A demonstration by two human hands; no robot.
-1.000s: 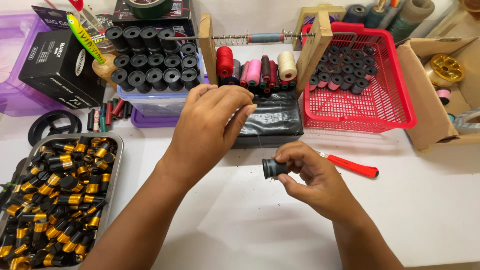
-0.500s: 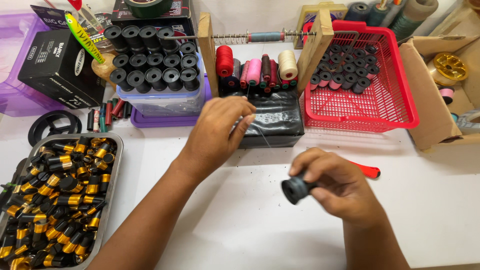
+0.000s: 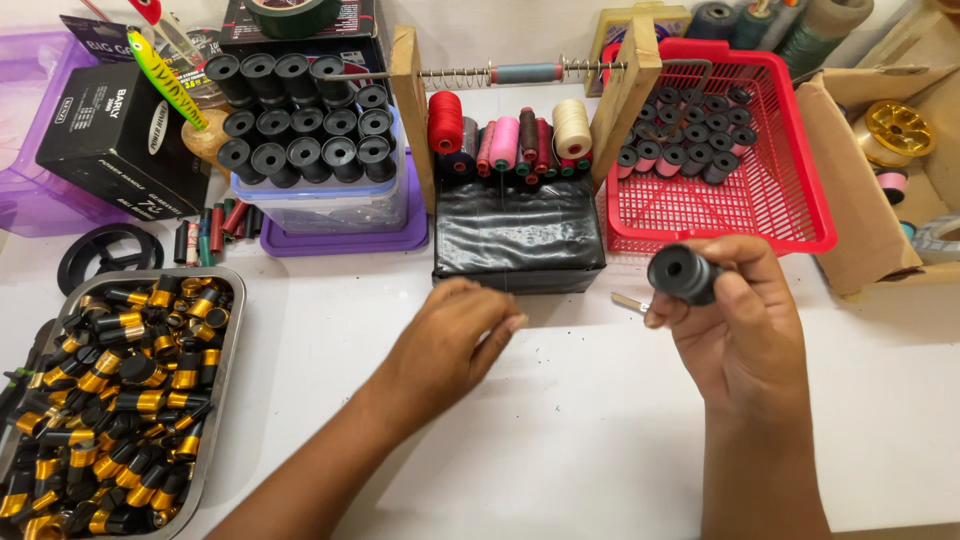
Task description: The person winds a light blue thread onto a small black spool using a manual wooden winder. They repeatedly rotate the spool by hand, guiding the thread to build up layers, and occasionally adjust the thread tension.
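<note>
Facing the camera with its open end, a black spool (image 3: pixel 683 273) is gripped at the fingertips of the right hand (image 3: pixel 745 335), near the red basket (image 3: pixel 800 215); the left hand (image 3: pixel 450 345) is loosely curled, empty, leftward.

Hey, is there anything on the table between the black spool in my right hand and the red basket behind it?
Nothing visible. The right hand holds the black spool just in front of the red basket, with only the basket's front rim between them.

The right hand (image 3: pixel 745 335) hides most of a tool (image 3: pixel 629 301), perhaps a knife.
</note>
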